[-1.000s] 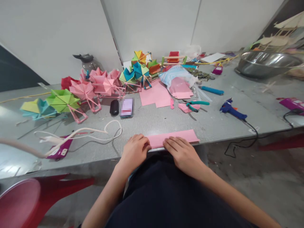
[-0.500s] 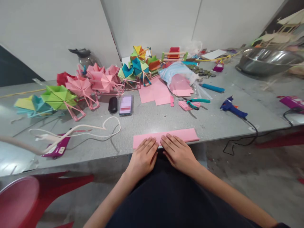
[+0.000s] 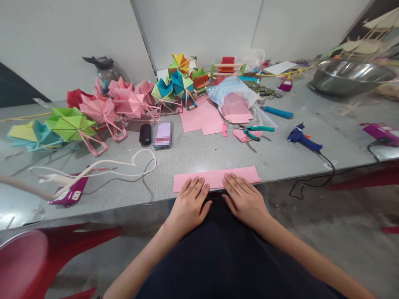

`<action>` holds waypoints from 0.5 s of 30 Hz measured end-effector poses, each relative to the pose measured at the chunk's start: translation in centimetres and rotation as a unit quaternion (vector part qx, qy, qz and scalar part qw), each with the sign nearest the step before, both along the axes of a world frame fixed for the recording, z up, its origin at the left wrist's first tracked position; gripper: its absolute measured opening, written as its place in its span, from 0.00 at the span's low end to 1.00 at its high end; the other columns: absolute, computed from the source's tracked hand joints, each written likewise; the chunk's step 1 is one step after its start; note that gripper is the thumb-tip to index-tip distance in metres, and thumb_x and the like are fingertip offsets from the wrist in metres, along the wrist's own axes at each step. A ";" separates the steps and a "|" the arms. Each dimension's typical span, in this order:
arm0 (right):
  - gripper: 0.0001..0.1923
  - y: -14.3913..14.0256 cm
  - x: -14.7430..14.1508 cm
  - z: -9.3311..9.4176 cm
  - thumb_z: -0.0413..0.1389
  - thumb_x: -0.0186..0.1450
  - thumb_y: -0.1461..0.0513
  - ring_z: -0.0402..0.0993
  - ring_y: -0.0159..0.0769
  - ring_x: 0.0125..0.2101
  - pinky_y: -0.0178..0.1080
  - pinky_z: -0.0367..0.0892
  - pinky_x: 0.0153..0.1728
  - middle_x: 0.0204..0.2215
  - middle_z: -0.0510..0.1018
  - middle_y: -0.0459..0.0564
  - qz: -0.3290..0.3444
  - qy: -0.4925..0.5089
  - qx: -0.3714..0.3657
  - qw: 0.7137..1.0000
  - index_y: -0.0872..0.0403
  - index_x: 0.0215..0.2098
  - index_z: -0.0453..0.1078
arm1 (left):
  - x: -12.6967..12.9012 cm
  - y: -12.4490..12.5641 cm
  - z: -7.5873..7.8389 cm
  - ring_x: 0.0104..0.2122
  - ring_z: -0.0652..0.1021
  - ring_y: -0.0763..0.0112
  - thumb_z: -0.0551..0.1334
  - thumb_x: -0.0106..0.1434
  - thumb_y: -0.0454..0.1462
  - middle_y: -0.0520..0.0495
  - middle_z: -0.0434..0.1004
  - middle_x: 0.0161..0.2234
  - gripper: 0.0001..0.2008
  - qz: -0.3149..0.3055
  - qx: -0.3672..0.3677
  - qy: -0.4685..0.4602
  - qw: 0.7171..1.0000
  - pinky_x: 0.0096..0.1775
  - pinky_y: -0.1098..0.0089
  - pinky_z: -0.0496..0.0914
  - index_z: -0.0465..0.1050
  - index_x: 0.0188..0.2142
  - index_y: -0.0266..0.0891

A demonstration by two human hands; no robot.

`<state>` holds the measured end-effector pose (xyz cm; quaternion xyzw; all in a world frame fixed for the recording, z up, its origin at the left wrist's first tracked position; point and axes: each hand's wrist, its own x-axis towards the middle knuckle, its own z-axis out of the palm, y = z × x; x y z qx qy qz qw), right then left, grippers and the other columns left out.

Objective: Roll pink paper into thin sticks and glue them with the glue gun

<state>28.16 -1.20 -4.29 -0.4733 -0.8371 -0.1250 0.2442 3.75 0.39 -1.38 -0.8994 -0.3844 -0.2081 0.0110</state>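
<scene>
A long folded strip of pink paper point(image 3: 215, 177) lies flat along the near edge of the grey table point(image 3: 280, 158). My left hand point(image 3: 190, 203) rests with its fingertips pressed on the strip's near edge, left of centre. My right hand point(image 3: 245, 199) presses the strip's near edge right of centre. Both hands lie flat with fingers extended, a small gap between them. Neither hand grips the paper.
Folded paper pinwheels in pink point(image 3: 124, 104), green point(image 3: 68, 122) and mixed colours point(image 3: 177, 81) crowd the back left. Loose pink sheets point(image 3: 202, 118), teal pliers point(image 3: 255, 131), a blue glue gun point(image 3: 302, 139), a white cord point(image 3: 124, 164), a metal bowl point(image 3: 349, 77) and a red chair point(image 3: 28, 261) are around.
My left hand slid from the strip's left end toward the middle, uncovering that end. My right hand then shifted rightward along the near edge, so the hands moved slightly apart.
</scene>
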 end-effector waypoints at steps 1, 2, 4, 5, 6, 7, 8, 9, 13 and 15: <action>0.31 -0.1 0.5 -0.1 0.54 0.76 0.61 0.72 0.48 0.66 0.50 0.67 0.67 0.66 0.74 0.60 -0.009 0.000 0.000 1.000 0.57 0.75 0.60 | 0.0 0.0 0.0 0.64 0.75 0.47 0.58 0.75 0.40 0.30 0.76 0.63 0.20 0.000 0.003 0.000 1.000 0.66 0.45 0.70 0.73 0.62 0.33; 0.31 -0.3 1.0 -0.1 0.54 0.76 0.61 0.72 0.48 0.66 0.50 0.67 0.67 0.66 0.73 0.59 -0.018 -0.001 0.001 1.000 0.56 0.75 0.59 | 0.0 0.0 0.0 0.64 0.75 0.47 0.58 0.75 0.40 0.30 0.77 0.63 0.20 0.001 0.007 0.000 1.000 0.65 0.45 0.70 0.73 0.62 0.33; 0.31 -0.5 2.2 -0.2 0.54 0.76 0.61 0.73 0.48 0.65 0.51 0.67 0.66 0.66 0.74 0.59 -0.036 -0.005 0.010 0.999 0.56 0.76 0.58 | -0.1 0.0 -0.3 0.65 0.75 0.47 0.58 0.75 0.40 0.30 0.77 0.63 0.20 0.001 0.014 0.003 1.000 0.66 0.45 0.70 0.73 0.62 0.32; 0.32 -0.6 2.7 -0.2 0.54 0.76 0.61 0.74 0.48 0.64 0.51 0.68 0.66 0.66 0.74 0.59 -0.044 -0.006 0.016 0.999 0.56 0.76 0.57 | -0.2 0.0 -0.4 0.65 0.75 0.47 0.58 0.75 0.39 0.31 0.76 0.63 0.20 0.001 0.019 0.005 1.000 0.66 0.46 0.70 0.73 0.62 0.33; 0.32 -0.7 3.3 -0.2 0.54 0.76 0.61 0.74 0.48 0.64 0.51 0.68 0.66 0.66 0.74 0.58 -0.050 -0.006 0.020 0.999 0.56 0.76 0.57 | -0.4 -0.1 -0.6 0.65 0.75 0.47 0.59 0.75 0.39 0.31 0.76 0.63 0.21 0.003 0.024 0.007 1.000 0.65 0.46 0.70 0.73 0.63 0.33; 0.32 -0.8 3.8 -0.2 0.54 0.76 0.61 0.74 0.49 0.64 0.51 0.68 0.65 0.66 0.74 0.58 -0.056 -0.006 0.020 0.998 0.55 0.76 0.56 | -0.6 -0.1 -0.8 0.66 0.74 0.47 0.59 0.75 0.38 0.32 0.75 0.64 0.21 0.007 0.030 0.008 0.999 0.65 0.46 0.70 0.72 0.63 0.34; 0.33 -0.8 4.1 -0.2 0.54 0.76 0.61 0.74 0.49 0.64 0.51 0.68 0.66 0.66 0.74 0.57 -0.062 -0.005 0.017 0.998 0.55 0.77 0.56 | -0.8 -0.2 -1.0 0.67 0.73 0.47 0.60 0.74 0.38 0.33 0.75 0.65 0.22 0.011 0.036 0.007 0.999 0.65 0.47 0.70 0.72 0.65 0.35; 0.33 -0.9 4.4 -0.3 0.54 0.76 0.61 0.74 0.49 0.65 0.52 0.68 0.66 0.66 0.74 0.57 -0.067 -0.003 0.011 0.998 0.54 0.77 0.55 | -1.2 -0.3 -1.2 0.67 0.72 0.47 0.60 0.74 0.37 0.33 0.74 0.66 0.23 0.018 0.042 0.004 0.999 0.65 0.47 0.70 0.71 0.66 0.37; 0.34 -0.9 4.8 -0.5 0.53 0.76 0.60 0.73 0.50 0.65 0.53 0.67 0.67 0.67 0.72 0.56 -0.073 0.003 0.002 0.997 0.53 0.78 0.52 | -3.1 -0.7 -1.8 0.67 0.73 0.48 0.61 0.73 0.35 0.32 0.74 0.66 0.27 0.055 0.071 -0.007 0.996 0.65 0.48 0.70 0.66 0.70 0.36; 0.36 -1.0 4.7 -0.6 0.53 0.76 0.60 0.72 0.50 0.66 0.53 0.67 0.67 0.67 0.72 0.57 -0.072 0.004 0.004 0.997 0.53 0.79 0.49 | -4.2 -0.9 -1.9 0.65 0.75 0.48 0.61 0.73 0.35 0.32 0.75 0.65 0.28 0.074 0.092 -0.004 0.993 0.64 0.48 0.72 0.64 0.70 0.35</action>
